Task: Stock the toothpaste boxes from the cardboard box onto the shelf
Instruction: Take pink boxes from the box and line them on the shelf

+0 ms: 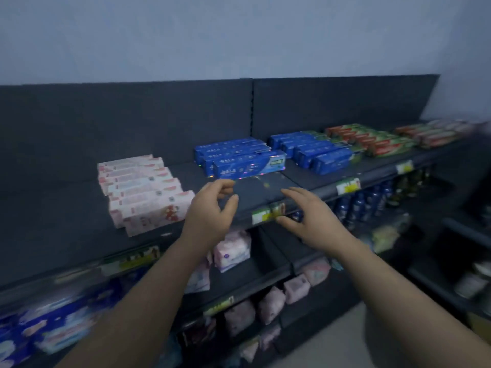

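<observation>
Nothing is legible. The blue toothpaste boxes (248, 164) just beyond the left grip (210, 211) carry white characters, too blurred to read. The price tag (268, 212) beside the right grip (313, 224) is blurred too.

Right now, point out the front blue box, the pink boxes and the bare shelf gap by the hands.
Front blue box (249, 165): head view, middle of its long face.
Pink boxes (144, 192): head view, a box top mid-row.
Shelf gap (256, 193): head view, bare shelf before the blue box.
</observation>
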